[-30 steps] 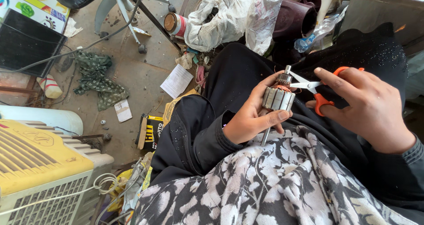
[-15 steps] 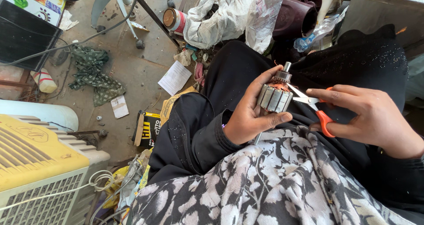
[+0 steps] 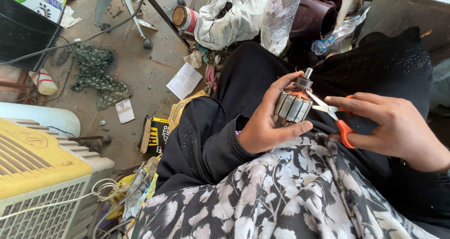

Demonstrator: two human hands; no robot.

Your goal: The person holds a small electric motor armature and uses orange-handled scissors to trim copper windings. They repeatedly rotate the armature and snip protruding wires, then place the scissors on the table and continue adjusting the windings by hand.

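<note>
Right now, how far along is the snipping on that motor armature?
Done: little to show; no cut wire is visible lying about. In hand: the left hand grips the motor armature, shaft up, and the right hand holds the orange-handled scissors with the blade tips at the copper winding just under the commutator. Left: the copper still sits bunched at the top of the core, so most of the winding appears in place.

sleeves: black, long | garment: black with fine glitter specks | lap cloth: black-and-white floral
</note>
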